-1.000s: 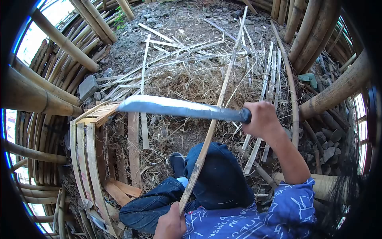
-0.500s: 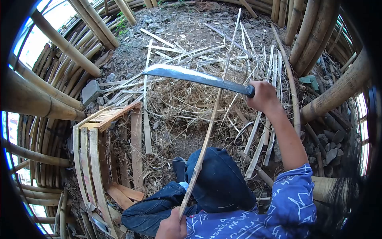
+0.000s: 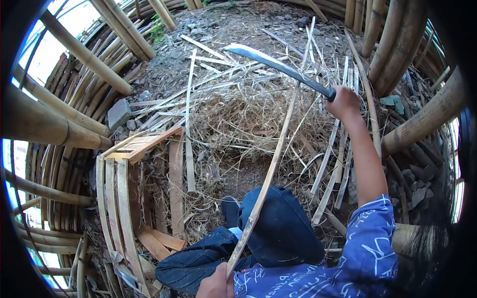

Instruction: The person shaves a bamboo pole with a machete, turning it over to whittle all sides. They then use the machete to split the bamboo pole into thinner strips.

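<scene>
My right hand (image 3: 344,105) is closed around the dark handle of a machete (image 3: 280,66), its long blade reaching up and left. Under the blade passes a long bamboo strip (image 3: 271,174), and the blade overlaps it in this view. Down at the bottom, my left hand (image 3: 216,284) grips the near end of that strip. The strip slants over my raised knee (image 3: 278,226) and away to the far side, where its far end lies over other thin strips.
A wooden crate (image 3: 117,193) stands at left. Split bamboo slats (image 3: 190,134) and fibrous shavings (image 3: 243,124) litter the ground. Thick bamboo poles (image 3: 82,54) frame both sides, with a grey block (image 3: 119,114) by the left ones and rubble (image 3: 420,193) at right.
The machete has moved right and its tip has swung up and away, so it slants more steeply. The bamboo strip is still in my left hand; the whole view has shifted slightly.
</scene>
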A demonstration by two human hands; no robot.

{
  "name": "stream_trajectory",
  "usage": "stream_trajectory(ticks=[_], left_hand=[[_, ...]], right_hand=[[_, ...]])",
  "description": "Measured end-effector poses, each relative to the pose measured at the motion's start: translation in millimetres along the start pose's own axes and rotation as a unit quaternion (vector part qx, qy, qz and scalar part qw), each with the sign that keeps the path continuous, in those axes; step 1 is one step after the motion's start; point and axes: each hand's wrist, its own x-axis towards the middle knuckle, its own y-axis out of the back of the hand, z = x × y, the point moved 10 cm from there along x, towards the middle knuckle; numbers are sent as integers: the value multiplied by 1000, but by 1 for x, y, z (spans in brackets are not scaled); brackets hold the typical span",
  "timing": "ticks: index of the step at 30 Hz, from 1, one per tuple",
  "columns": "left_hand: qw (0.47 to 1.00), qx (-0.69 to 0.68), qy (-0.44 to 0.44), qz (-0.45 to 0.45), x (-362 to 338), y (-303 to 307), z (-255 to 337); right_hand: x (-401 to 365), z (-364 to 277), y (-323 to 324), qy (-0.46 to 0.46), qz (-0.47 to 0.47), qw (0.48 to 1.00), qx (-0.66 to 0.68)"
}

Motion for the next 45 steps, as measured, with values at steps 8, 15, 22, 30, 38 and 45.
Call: stream_trajectory(ticks=[8,15,22,30,38,45], left_hand=[[1000,8,4,-7,2,-1,3],[999,33,-32,1,3,4,12],[1000,-5,3,-4,-11,10,-10],[997,-68,14,-43,17,1,-2],[976,-199,44,-79,26,-19,-3],[965,-221,-75,-122,23,-30,-3]], right_hand=[[-29,-43,14,78,-20,996,37],[-85,-97,22,314,28,948,40],[32,84,-22,-126,31,990,63],[-66,85,-87,-99,-2,971,220],[-149,20,-127,-48,5,896,442],[-185,-34,-91,-71,45,759,645]])
